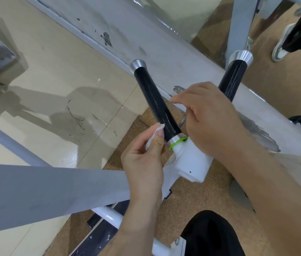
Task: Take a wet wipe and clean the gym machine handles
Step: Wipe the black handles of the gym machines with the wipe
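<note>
Wet wipe [154,134]: white, crumpled, at frame centre, pinched between thumb and fingertips of left hand [144,157], lying against the 9 o'clock side of the black handle [156,106] near its lower end. Handle slanted from chrome cap [138,64] at 11 o'clock down to green ring [178,142] and white hub [192,163]. Right hand [207,119] at 3 o'clock of the handle, fingers curled toward it; hold on anything not determinable. Second black handle [233,78] at 1 o'clock, partly behind right hand. Grey beam [53,187] at 8 o'clock; cork-coloured mat [192,200] at 6 o'clock; tiled floor [53,71] at 10 o'clock
</note>
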Demonstrator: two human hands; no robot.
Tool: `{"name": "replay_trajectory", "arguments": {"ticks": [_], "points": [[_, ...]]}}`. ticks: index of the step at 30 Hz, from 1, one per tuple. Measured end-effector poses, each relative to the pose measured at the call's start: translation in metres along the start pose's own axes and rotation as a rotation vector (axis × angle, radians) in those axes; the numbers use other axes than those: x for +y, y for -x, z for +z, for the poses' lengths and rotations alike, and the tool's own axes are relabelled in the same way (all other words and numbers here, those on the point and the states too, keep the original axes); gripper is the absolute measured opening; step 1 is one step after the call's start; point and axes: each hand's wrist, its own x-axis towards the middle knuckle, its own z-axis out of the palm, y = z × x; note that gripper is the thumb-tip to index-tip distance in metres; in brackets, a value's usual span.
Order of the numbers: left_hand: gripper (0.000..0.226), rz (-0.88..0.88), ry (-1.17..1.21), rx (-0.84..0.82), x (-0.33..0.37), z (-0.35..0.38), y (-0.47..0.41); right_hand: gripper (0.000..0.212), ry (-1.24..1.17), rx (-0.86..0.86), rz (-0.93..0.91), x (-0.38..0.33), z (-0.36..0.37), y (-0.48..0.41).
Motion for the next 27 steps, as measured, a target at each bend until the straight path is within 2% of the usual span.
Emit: {"name": "replay_trajectory", "arguments": {"ticks": [4, 8, 12, 14, 15, 16, 18, 20, 21, 23, 25, 27], "points": [[0.034, 0.194, -0.316, -0.123, 0.003, -0.005, 0.018, 0.045, 0.020, 0.059, -0.024, 0.006, 0.000, 0.012], [0.028, 0.592, -0.753, -0.364, 0.025, -0.001, -0.002, 0.042, -0.067, 0.096, -0.027, 0.016, 0.002, 0.035], [0.014, 0.638, -1.034, -0.487, 0.053, 0.015, -0.025, 0.036, -0.145, 0.234, 0.055, 0.023, 0.008, 0.048], [0.004, 0.672, -1.147, -0.586, 0.060, 0.024, -0.033, 0.031, -0.196, 0.269, 0.090, 0.021, 0.005, 0.049], [0.006, 0.713, -1.207, -0.650, 0.062, 0.028, -0.037, 0.030, -0.202, 0.259, 0.116, 0.017, 0.000, 0.046], [0.011, 0.754, -1.273, -0.707, 0.062, 0.030, -0.039, 0.031, -0.195, 0.202, 0.138, 0.012, -0.007, 0.042], [0.021, 0.792, -1.351, -0.804, 0.064, 0.027, -0.039, 0.034, -0.185, -0.052, 0.122, 0.002, -0.024, 0.029], [0.024, 0.668, -1.324, -0.875, 0.066, 0.019, -0.035, 0.033, -0.171, -0.285, 0.071, 0.001, -0.037, 0.014], [0.027, 0.580, -1.256, -0.853, 0.067, 0.015, -0.032, 0.032, -0.157, -0.358, 0.055, 0.003, -0.040, 0.006], [0.033, 0.469, -1.078, -0.700, 0.068, 0.010, -0.027, 0.023, -0.103, -0.442, 0.010, 0.006, -0.042, -0.007], [0.026, 0.402, -0.986, -0.537, 0.067, 0.009, -0.022, 0.010, -0.002, -0.491, -0.070, 0.005, -0.040, -0.017], [0.018, 0.347, -0.983, -0.432, 0.063, 0.009, -0.019, 0.013, 0.058, -0.528, -0.110, 0.003, -0.036, -0.026]]}}
